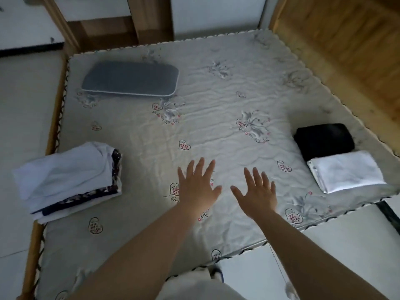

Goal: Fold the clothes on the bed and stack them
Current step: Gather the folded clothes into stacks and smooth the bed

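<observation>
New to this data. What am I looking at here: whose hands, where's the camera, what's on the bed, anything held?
There is no robot: a person wears one wide-angle camera on the head, looking forward and down, so the arms enter from the bottom. The left hand and right hand are spread open over the mattress and hold nothing. At the left lies a stack of folded clothes, white on top with dark patterned fabric beneath. At the right a folded white garment lies beside a folded black garment; their edges seem to meet. A grey pillow lies at the far left.
</observation>
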